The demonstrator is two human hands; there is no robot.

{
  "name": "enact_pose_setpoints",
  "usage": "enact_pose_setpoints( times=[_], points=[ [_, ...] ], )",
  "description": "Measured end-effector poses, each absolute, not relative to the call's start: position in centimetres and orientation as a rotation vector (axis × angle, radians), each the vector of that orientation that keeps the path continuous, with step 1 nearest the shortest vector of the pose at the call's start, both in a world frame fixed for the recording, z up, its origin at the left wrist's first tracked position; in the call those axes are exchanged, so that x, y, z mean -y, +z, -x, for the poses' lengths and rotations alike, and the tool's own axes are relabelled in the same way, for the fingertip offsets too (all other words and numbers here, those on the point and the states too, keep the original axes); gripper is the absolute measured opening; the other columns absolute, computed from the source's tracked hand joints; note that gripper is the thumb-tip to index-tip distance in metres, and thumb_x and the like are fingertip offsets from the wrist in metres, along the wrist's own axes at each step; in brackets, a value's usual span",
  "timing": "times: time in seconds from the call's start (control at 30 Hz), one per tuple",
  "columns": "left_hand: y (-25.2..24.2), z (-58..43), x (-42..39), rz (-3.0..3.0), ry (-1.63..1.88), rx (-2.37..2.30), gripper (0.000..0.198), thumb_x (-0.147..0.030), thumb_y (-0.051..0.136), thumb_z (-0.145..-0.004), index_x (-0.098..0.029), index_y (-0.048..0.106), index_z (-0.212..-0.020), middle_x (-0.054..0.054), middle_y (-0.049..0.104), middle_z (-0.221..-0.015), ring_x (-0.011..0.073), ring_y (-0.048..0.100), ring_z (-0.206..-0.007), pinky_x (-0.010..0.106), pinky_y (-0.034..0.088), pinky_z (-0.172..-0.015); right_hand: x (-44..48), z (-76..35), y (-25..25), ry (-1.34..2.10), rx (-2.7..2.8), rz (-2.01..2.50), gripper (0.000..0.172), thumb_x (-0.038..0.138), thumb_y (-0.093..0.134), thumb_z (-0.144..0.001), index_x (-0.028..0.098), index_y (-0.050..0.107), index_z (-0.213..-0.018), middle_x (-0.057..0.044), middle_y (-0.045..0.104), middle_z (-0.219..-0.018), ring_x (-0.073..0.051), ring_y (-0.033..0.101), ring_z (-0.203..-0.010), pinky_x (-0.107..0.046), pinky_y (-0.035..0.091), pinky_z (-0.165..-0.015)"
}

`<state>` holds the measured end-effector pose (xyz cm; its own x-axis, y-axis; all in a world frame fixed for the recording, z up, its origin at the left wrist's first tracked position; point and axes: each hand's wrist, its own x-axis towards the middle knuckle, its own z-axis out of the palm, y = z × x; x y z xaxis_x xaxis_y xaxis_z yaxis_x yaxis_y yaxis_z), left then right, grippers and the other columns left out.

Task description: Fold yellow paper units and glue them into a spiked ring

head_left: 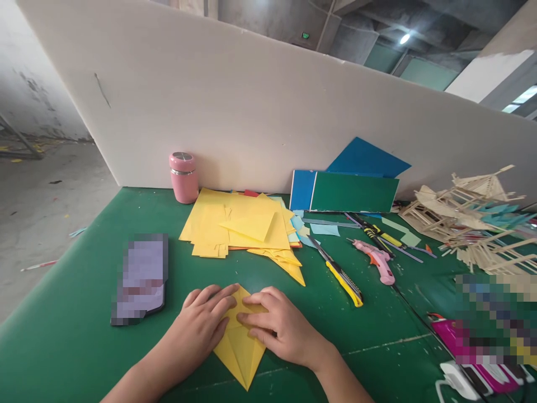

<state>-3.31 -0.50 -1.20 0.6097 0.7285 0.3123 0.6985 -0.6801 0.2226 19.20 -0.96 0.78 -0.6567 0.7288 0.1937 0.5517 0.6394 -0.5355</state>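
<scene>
A folded yellow paper lies on the green table close to the front edge, its point aimed toward me. My left hand rests on the paper's left side, fingers lying flat and pressed on the upper fold. On the right side, my right hand presses the paper down with its fingers bent over the top fold. Both hands meet at the paper's upper corner.
A stack of yellow sheets lies behind the hands, beside a pink cup. A phone sits to the left. A yellow utility knife, pink glue gun, blue and green cards and a wooden stick model are to the right.
</scene>
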Motion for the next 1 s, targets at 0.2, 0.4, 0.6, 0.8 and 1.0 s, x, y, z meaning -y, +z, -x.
enact_pose_setpoints(
  times=[0.2,0.4,0.6,0.8,1.0],
  points=[
    [-1.0,3.1,0.3,-2.841,0.556,-1.222,0.029,-0.014,0.039,-0.088,-0.024,0.056,-0.109,0.003,0.063,-0.126,0.027,0.048,-0.122,0.042,0.039,-0.092,0.9,-19.2,1.0,0.601,2.477,1.015,0.027,0.022,0.059,-0.089,0.026,0.066,-0.115,-0.006,0.061,-0.117,-0.021,0.051,-0.105,-0.037,0.046,-0.091],
    [-1.7,2.7,0.7,-2.829,0.655,-1.32,0.027,-0.012,0.036,-0.087,-0.025,0.056,-0.1,0.004,0.06,-0.127,0.0251,0.049,-0.122,0.043,0.034,-0.096,0.9,-19.1,0.9,0.622,2.455,1.045,0.025,0.023,0.061,-0.087,0.027,0.066,-0.112,-0.004,0.061,-0.118,-0.021,0.052,-0.106,-0.038,0.046,-0.093],
    [-0.7,2.4,0.7,-2.762,0.645,-1.322,0.027,-0.012,0.038,-0.086,-0.025,0.06,-0.096,0.004,0.068,-0.111,0.0233,0.06,-0.103,0.04,0.041,-0.087,1.0,-19.1,0.8,0.701,2.36,1.088,0.044,0.027,0.065,-0.085,0.028,0.052,-0.127,-0.004,0.058,-0.124,-0.021,0.051,-0.11,-0.037,0.047,-0.095],
    [0.2,2.8,0.3,-2.737,0.618,-1.293,0.026,-0.017,0.045,-0.086,-0.028,0.067,-0.095,0.004,0.07,-0.104,0.0236,0.06,-0.097,0.037,0.043,-0.08,0.9,-19.1,0.8,0.734,2.341,1.124,0.047,0.033,0.066,-0.084,0.027,0.051,-0.128,-0.004,0.059,-0.121,-0.022,0.051,-0.109,-0.038,0.047,-0.094],
    [0.7,3.3,0.2,-2.662,0.612,-1.236,0.023,-0.021,0.049,-0.087,-0.027,0.07,-0.083,0.002,0.069,-0.088,0.0209,0.058,-0.083,0.035,0.041,-0.075,0.9,-19.0,1.1,0.657,2.512,1.13,0.043,0.037,0.06,-0.088,0.028,0.054,-0.129,-0.005,0.055,-0.124,-0.024,0.048,-0.111,-0.04,0.044,-0.097]
  ],
)
